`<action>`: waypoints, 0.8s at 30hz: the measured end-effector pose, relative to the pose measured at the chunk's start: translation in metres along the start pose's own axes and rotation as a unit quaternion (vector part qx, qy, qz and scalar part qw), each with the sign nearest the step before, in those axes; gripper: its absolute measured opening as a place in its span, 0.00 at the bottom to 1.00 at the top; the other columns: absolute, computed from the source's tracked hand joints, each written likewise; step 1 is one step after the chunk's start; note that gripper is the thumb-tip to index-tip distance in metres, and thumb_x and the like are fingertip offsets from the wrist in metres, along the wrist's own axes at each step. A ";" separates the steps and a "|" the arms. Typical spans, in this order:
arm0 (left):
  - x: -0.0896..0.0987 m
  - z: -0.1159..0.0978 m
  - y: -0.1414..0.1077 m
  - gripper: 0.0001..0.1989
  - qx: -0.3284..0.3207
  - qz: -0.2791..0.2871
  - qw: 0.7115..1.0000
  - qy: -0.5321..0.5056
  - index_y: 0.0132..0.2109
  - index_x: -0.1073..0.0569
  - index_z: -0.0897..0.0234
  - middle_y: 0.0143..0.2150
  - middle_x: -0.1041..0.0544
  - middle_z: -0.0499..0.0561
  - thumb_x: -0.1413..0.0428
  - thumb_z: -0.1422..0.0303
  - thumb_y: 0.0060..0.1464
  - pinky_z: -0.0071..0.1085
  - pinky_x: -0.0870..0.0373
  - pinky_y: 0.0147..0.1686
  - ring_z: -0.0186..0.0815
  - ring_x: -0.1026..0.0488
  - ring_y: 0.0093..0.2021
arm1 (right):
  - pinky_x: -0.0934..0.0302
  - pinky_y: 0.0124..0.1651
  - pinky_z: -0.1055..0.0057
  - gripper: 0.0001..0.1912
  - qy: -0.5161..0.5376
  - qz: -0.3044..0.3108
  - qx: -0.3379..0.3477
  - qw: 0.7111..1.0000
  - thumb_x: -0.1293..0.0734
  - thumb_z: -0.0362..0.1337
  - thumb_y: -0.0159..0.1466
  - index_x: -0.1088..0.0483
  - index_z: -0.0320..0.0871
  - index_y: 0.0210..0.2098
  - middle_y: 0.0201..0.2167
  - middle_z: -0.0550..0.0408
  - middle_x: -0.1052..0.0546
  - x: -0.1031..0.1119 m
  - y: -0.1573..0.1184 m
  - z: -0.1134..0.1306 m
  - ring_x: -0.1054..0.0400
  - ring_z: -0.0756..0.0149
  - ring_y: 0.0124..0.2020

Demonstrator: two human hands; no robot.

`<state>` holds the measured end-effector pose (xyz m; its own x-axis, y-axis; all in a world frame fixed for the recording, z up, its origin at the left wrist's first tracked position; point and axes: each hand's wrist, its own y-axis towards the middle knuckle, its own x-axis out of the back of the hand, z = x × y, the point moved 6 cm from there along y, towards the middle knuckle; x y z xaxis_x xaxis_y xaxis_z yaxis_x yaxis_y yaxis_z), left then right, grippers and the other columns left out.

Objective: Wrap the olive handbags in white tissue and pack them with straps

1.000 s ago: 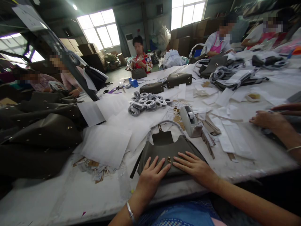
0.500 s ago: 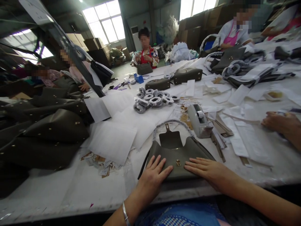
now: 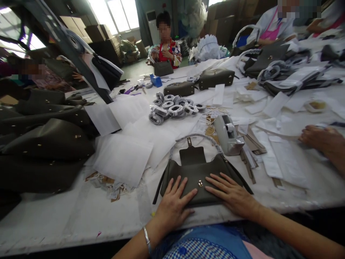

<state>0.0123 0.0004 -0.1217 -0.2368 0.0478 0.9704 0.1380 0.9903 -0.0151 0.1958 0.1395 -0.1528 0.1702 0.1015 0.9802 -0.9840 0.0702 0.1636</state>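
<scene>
A dark olive handbag [image 3: 188, 169] lies flat on the white table in front of me, its wrapped handle [image 3: 201, 136] arching away. The flap [image 3: 192, 155] is folded back, and a small gold clasp [image 3: 200, 183] shows on the front. My left hand [image 3: 175, 198] rests with fingers spread on the lower left of the bag. On the lower right, my right hand [image 3: 231, 192] lies flat, fingers apart. Neither hand grips anything. Beyond the handle stands a grey tape dispenser [image 3: 228, 135].
Dark bags [image 3: 51, 147] are heaped at left, beside white sheets [image 3: 124, 154] and paper tags [image 3: 107, 183]. Several wrapped strap coils [image 3: 175, 108] lie farther back. Another person's hand [image 3: 323, 138] is at right, near white strips [image 3: 285, 162]. A metal post [image 3: 81, 61] slants at left.
The bag's front now lies flatter and smoother under my hands. My right hand has shifted slightly left with its fingers spread wider. The camera view has tilted a little.
</scene>
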 end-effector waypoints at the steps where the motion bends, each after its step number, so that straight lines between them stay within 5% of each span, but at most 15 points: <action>1: 0.001 -0.003 0.002 0.41 0.005 -0.002 1.000 -0.002 0.71 0.54 0.40 0.75 0.57 0.57 0.42 0.51 0.57 0.65 0.49 0.65 0.59 0.57 0.73 | 0.52 0.68 0.47 0.36 0.008 0.004 0.000 1.000 0.36 0.33 0.66 0.50 0.54 0.71 0.71 0.52 0.45 0.000 -0.001 0.000 0.50 0.51 0.70; 6: -0.007 -0.017 0.010 0.39 -0.015 -0.022 1.000 0.001 0.69 0.55 0.33 0.76 0.67 0.53 0.45 0.46 0.57 0.66 0.50 0.65 0.62 0.60 0.73 | 0.52 0.67 0.46 0.34 0.064 0.020 0.000 0.998 0.35 0.49 0.67 0.47 0.55 0.70 0.70 0.52 0.41 0.023 0.009 0.001 0.46 0.50 0.68; 11: -0.017 -0.015 0.008 0.39 -0.012 -0.057 0.998 0.014 0.69 0.55 0.33 0.76 0.67 0.52 0.45 0.46 0.56 0.65 0.49 0.65 0.61 0.60 0.73 | 0.37 0.54 0.58 0.17 0.088 0.014 -0.083 0.993 0.36 0.41 0.69 0.31 0.45 0.56 0.51 0.48 0.23 0.046 0.054 0.002 0.30 0.56 0.51; 15: -0.019 -0.015 0.006 0.40 -0.013 -0.066 0.998 0.016 0.69 0.55 0.34 0.76 0.65 0.52 0.44 0.46 0.55 0.64 0.49 0.66 0.60 0.60 0.73 | 0.35 0.39 0.63 0.04 0.032 0.033 -0.074 0.996 0.32 0.36 0.65 0.26 0.41 0.36 0.35 0.49 0.21 0.043 0.095 0.009 0.28 0.56 0.37; 19: -0.018 -0.015 0.005 0.38 -0.004 -0.070 0.998 0.005 0.70 0.55 0.35 0.76 0.65 0.52 0.46 0.47 0.57 0.63 0.50 0.66 0.59 0.60 0.73 | 0.37 0.35 0.66 0.08 -0.004 0.075 -0.025 0.997 0.34 0.32 0.64 0.24 0.41 0.30 0.31 0.49 0.21 0.033 0.110 0.020 0.27 0.57 0.34; 24: -0.006 -0.018 0.003 0.34 -0.004 -0.072 0.997 -0.029 0.70 0.56 0.34 0.76 0.63 0.51 0.50 0.48 0.61 0.63 0.49 0.66 0.58 0.60 0.73 | 0.39 0.30 0.66 0.19 -0.001 0.147 -0.178 0.973 0.36 0.40 0.66 0.22 0.39 0.24 0.23 0.41 0.21 0.033 0.117 0.002 0.25 0.53 0.27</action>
<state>0.0309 0.0006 -0.1230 -0.3102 -0.0871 0.9467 0.1068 0.9863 0.1257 0.0862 0.1490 -0.1008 -0.1171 0.1667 0.9790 -0.9092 0.3786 -0.1732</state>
